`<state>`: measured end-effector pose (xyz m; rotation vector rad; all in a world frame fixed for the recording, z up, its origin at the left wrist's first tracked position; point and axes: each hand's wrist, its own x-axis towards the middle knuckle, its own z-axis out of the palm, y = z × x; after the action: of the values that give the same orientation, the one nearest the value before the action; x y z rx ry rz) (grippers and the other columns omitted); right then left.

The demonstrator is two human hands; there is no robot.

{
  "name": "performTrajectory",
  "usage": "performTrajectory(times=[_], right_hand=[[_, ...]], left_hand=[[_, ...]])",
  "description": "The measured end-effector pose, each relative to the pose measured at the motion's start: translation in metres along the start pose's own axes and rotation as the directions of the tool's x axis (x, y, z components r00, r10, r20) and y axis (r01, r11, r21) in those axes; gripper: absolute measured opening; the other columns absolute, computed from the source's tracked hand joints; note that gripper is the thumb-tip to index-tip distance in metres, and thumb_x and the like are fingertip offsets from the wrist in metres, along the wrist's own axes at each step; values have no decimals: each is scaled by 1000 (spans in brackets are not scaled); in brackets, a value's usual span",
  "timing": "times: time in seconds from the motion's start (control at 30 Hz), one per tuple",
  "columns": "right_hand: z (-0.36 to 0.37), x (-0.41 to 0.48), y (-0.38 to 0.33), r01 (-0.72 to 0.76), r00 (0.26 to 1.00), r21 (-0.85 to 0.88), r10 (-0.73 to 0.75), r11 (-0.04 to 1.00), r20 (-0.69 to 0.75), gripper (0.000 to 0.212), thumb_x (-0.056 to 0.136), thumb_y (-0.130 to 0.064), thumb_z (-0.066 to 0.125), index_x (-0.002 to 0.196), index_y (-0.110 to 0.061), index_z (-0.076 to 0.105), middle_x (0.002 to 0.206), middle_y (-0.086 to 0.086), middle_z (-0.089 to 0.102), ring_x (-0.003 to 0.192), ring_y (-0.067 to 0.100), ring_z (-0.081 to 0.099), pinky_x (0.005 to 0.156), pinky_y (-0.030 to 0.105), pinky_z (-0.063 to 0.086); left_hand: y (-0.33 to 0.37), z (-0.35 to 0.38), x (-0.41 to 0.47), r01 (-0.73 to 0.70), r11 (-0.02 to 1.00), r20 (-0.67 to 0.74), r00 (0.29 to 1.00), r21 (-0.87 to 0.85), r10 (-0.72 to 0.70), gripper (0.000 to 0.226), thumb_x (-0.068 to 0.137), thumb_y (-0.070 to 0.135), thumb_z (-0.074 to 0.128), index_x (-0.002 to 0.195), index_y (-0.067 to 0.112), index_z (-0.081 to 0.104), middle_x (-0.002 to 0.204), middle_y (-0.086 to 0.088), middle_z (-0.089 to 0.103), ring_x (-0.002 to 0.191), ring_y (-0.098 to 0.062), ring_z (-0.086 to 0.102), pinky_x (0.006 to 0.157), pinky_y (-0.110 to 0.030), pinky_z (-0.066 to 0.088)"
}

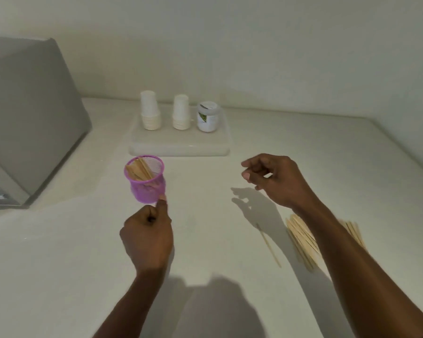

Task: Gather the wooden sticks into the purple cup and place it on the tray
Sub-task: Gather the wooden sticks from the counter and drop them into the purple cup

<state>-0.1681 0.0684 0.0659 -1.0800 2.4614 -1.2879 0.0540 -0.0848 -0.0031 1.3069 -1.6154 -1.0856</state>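
A purple mesh cup [145,181] with several wooden sticks inside is tilted toward me, just in front of the white tray [178,148]. My left hand [147,236] pinches the cup's lower edge with thumb and fingers. My right hand [277,178] hovers above the counter to the right, fingers loosely curled and empty. A pile of wooden sticks [303,242] lies on the counter under my right forearm, which hides part of it. One thin stick [269,245] lies alone to the left of the pile.
On the tray stand two stacks of white paper cups [150,111] [181,112] and a white jar [207,117]. A grey machine [27,118] fills the left side. Walls close off the counter at the back and right.
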Motion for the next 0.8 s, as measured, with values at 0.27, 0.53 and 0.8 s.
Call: performTrajectory(times=[0.27, 0.53, 0.8], right_hand=[[-54, -81, 55, -313, 940, -230, 266, 921, -213, 12, 87, -31, 85, 97, -27, 80, 84, -16, 74, 79, 0, 69, 75, 26, 50], [-70, -122, 106, -513, 847, -376, 384, 771, -368, 18, 93, -11, 71, 104, -20, 82, 97, -2, 81, 87, 18, 72, 77, 31, 55], [-68, -134, 117, -539, 834, -362, 422, 761, -356, 10, 88, -26, 76, 80, -19, 78, 76, -3, 75, 73, 18, 71, 71, 28, 53]], left_hand=[[12, 61, -79, -148, 927, 427, 904, 346, -15, 52, 84, 71, 71, 66, 23, 65, 65, 12, 66, 67, -16, 62, 67, -32, 46], [29, 105, -136, -608, 605, 632, 746, 514, 213, 76, 85, 89, 48, 105, 18, 67, 101, 1, 71, 90, -21, 72, 66, -31, 37], [50, 150, -172, -726, 432, 710, 664, 536, 236, 86, 86, 87, 49, 121, 10, 67, 104, -5, 66, 92, -17, 65, 65, -28, 39]])
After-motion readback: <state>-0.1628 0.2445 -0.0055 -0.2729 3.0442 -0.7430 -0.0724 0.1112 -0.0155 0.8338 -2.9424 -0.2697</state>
